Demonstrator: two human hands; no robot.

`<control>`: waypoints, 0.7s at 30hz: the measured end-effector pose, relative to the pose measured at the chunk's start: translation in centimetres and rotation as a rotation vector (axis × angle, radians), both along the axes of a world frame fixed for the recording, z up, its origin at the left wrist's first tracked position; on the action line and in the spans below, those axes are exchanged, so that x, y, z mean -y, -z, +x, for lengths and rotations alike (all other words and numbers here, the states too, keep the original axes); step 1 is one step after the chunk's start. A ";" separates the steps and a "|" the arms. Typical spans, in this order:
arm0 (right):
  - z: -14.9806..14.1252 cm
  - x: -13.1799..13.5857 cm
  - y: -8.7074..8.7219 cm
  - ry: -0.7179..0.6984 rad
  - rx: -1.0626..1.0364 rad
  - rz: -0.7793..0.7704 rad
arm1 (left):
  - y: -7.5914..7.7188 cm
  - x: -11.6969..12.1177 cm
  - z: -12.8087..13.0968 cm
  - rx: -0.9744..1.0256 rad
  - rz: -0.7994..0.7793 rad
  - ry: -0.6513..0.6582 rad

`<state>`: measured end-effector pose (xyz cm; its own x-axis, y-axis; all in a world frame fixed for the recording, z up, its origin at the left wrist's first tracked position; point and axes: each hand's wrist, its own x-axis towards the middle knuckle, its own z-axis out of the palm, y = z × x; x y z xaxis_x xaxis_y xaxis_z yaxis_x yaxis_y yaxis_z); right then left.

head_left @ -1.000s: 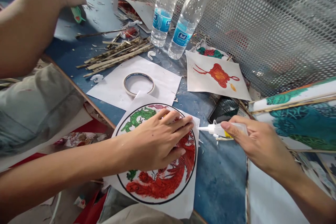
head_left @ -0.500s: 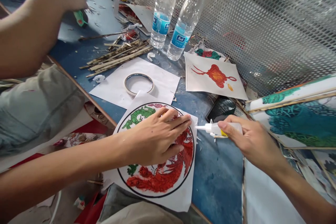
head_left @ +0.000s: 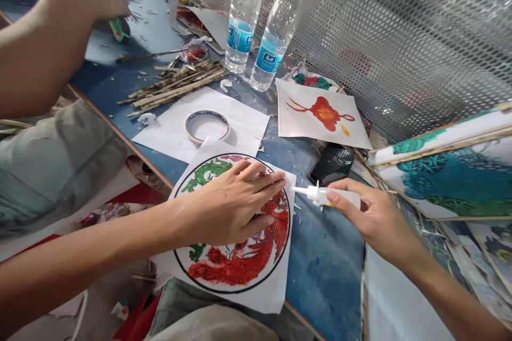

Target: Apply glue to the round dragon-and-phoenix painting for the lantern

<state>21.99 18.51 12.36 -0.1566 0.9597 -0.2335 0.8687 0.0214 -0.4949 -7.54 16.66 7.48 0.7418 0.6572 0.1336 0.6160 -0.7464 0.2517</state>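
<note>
While left hand pins paper, glue bottle (pinched) — right hand

Left hand covers the centre of the round red-and-green painted paper disc; design beneath unseen. Right hand hides most of the small white glue bottle. Teal painted panel cut by right edge. Bottle labels unreadable. Co-worker's green tool mostly hidden.
</note>
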 end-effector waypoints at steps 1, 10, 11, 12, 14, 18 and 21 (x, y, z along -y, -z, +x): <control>0.3 0.2 0.1 -0.012 -0.006 -0.031 | 0.0 0.0 0.0 0.001 0.001 0.000; 1.9 0.8 1.0 0.026 -0.029 0.038 | -0.3 -1.0 -1.0 -0.018 0.018 0.051; 1.8 1.1 1.1 0.017 -0.027 0.049 | -0.4 -1.1 -1.2 -0.024 0.025 0.063; 1.8 1.4 1.2 0.010 -0.022 0.054 | -0.5 -1.2 -1.3 -0.029 0.030 0.076; 1.9 2.3 1.4 0.007 -0.028 0.040 | -0.7 -0.9 -1.5 -0.032 0.035 0.116; 2.8 5.1 1.5 0.054 -0.098 -0.002 | -0.6 0.3 -2.0 -0.033 0.015 0.189; 3.6 7.6 1.1 0.075 -0.177 -0.038 | -0.3 1.3 -2.5 -0.054 -0.014 0.207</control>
<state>25.62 10.91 11.24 -0.1271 0.9611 -0.2453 0.7667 -0.0618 -0.6391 -10.03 15.38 7.82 0.8669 0.4917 0.0819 0.4630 -0.8551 0.2335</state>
